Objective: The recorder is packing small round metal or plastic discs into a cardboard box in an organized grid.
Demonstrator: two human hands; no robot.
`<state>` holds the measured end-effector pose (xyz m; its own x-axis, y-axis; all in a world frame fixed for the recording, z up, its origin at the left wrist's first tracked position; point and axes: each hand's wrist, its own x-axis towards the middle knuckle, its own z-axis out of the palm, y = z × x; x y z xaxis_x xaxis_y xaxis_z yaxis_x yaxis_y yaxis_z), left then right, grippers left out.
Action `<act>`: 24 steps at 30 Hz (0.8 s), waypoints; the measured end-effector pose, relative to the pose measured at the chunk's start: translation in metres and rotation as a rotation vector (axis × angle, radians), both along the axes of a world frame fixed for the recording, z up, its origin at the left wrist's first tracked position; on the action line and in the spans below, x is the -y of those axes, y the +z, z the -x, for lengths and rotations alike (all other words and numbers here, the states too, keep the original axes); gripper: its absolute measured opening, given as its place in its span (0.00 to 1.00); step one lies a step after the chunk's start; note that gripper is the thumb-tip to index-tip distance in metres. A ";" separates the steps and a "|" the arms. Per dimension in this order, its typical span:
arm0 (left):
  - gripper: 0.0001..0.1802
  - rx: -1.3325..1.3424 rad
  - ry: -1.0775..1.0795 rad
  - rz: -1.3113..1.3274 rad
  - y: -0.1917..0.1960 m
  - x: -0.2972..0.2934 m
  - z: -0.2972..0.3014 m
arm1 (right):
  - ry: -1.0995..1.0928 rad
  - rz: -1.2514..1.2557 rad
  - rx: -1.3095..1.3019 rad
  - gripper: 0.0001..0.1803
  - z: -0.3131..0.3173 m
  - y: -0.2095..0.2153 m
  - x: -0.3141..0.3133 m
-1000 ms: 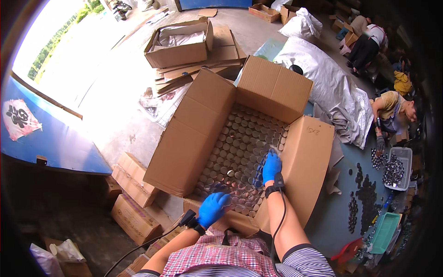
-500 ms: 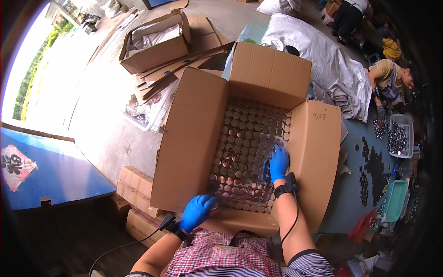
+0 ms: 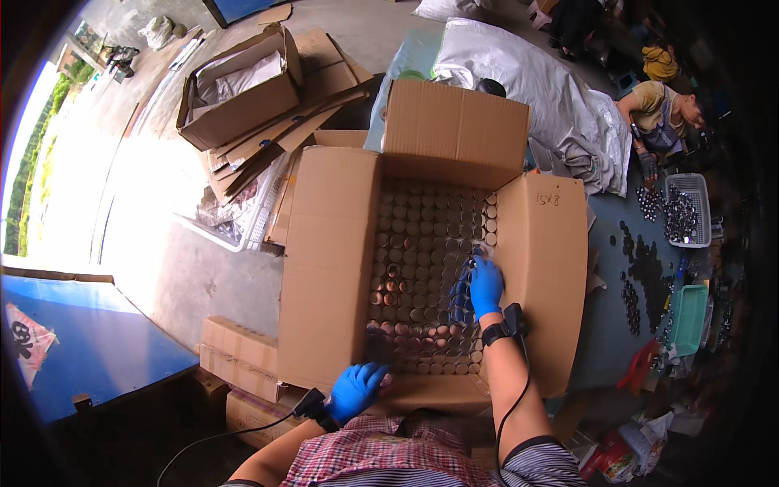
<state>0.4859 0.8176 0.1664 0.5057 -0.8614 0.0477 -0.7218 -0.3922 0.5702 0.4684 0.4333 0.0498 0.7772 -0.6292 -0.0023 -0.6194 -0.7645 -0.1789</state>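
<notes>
An open cardboard box point(image 3: 545, 284) stands in front of me with its flaps raised. Inside, rows of round, shiny-topped pieces point(image 3: 422, 270), perhaps small jars, stand close together; clear, glossy material shows over part of them. My right hand point(image 3: 487, 290), in a blue glove, reaches into the right side of the box. Its fingers are pinched over the round pieces, with a small dark bit at the tips that I cannot name. At the box's near left corner is my left hand point(image 3: 357, 393), also blue-gloved, its fingers curled beside a small pinkish shiny thing.
Flattened cardboard point(image 3: 316, 65) and another open box point(image 3: 243, 89) lie at the far left. A large white sack point(image 3: 519, 73) lies behind. At right, a co-worker point(image 3: 661, 114) bends near a grey basket point(image 3: 688, 209); a green tray point(image 3: 690, 321) is closer. Closed cartons point(image 3: 239, 353) sit left.
The whole view has shifted and turned slightly. Both hands keep nearly the same places at the box, the right one still inside and the left one at the near corner.
</notes>
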 end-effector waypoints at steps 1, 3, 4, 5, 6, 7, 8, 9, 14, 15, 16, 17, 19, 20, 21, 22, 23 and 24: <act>0.27 0.001 0.002 -0.001 0.000 0.000 0.000 | 0.007 0.002 0.001 0.18 0.002 -0.001 0.003; 0.27 0.014 0.007 0.008 0.001 0.004 0.000 | 0.033 -0.030 0.057 0.19 0.004 -0.001 0.008; 0.27 0.026 0.004 0.016 0.002 0.005 0.000 | 0.035 -0.033 0.059 0.19 0.004 -0.002 0.007; 0.27 0.028 0.005 0.014 0.002 0.003 0.000 | 0.035 -0.055 0.047 0.20 0.003 -0.002 0.007; 0.26 0.029 0.016 0.018 0.000 0.003 0.002 | 0.035 -0.074 0.036 0.20 0.004 -0.002 0.009; 0.26 0.031 0.026 0.023 -0.001 0.003 0.003 | 0.034 -0.072 0.037 0.20 0.005 -0.002 0.011; 0.26 0.033 0.025 0.025 -0.002 0.003 0.004 | 0.038 -0.062 0.024 0.21 0.005 -0.003 0.011; 0.24 0.021 0.021 0.015 -0.002 0.003 0.004 | 0.042 -0.054 0.012 0.21 0.003 -0.002 0.010; 0.23 -0.008 0.012 -0.056 0.002 0.005 0.003 | 0.036 -0.104 -0.036 0.24 0.001 -0.002 0.012; 0.23 0.002 0.027 -0.043 0.002 0.006 0.004 | 0.023 -0.122 -0.043 0.23 0.001 -0.002 0.012; 0.23 0.010 0.042 -0.030 0.002 0.007 0.005 | 0.022 -0.123 -0.042 0.23 -0.001 -0.002 0.015; 0.23 0.010 0.041 -0.031 0.002 0.007 0.005 | 0.005 -0.178 -0.012 0.22 -0.004 -0.002 0.018; 0.25 0.012 0.036 -0.030 0.006 0.007 0.003 | -0.009 -0.239 0.019 0.20 -0.006 -0.002 0.017; 0.25 0.012 0.036 -0.034 0.007 0.007 0.003 | -0.022 -0.209 0.114 0.18 -0.006 -0.002 0.015; 0.25 0.005 0.033 -0.031 0.008 0.008 0.003 | -0.035 -0.177 0.210 0.16 -0.006 -0.003 0.014; 0.25 -0.002 0.028 -0.027 0.009 0.009 0.002 | -0.036 -0.178 0.210 0.16 -0.005 -0.004 0.014; 0.25 -0.003 0.026 -0.028 0.010 0.010 0.002 | -0.042 -0.185 0.268 0.16 -0.004 -0.004 0.014; 0.26 -0.002 0.031 -0.028 0.010 0.010 0.002 | -0.043 -0.196 0.327 0.15 -0.005 -0.003 0.012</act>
